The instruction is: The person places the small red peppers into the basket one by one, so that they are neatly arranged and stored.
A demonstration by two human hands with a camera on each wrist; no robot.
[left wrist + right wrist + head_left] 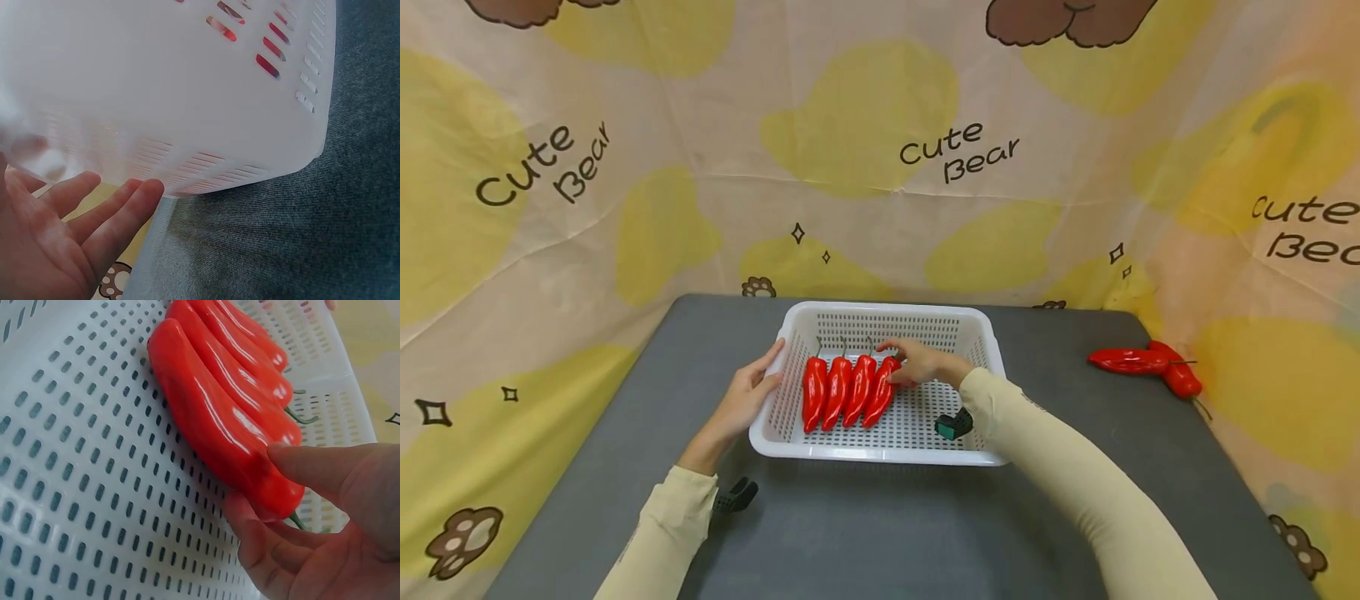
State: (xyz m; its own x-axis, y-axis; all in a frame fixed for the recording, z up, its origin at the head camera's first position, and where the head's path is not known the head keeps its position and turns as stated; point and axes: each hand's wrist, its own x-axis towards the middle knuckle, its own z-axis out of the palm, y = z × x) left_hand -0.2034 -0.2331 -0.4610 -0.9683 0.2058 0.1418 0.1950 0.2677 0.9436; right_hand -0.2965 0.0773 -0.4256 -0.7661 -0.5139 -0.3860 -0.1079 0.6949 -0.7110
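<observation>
A white perforated basket [880, 456] holds several red peppers lying side by side in a slanted row, stems toward the back. At the row's right end, my right hand [919, 364] pinches the stem end of the rightmost pepper [880, 392]. The right wrist view shows the thumb on top of this pepper [212, 419] and the fingers beneath its side. My left hand [741, 404] touches the basket's left side. In the left wrist view, its fairly straight fingers [119, 219] lie by the outer wall [125, 75]; a blur hides part of that contact.
Two more red peppers [1127, 361] [1182, 379] lie overlapping near the right edge of the dark grey table [880, 533]. A patterned cloth [850, 217] hangs behind the table and along both sides. Small dark devices sit at both wrists.
</observation>
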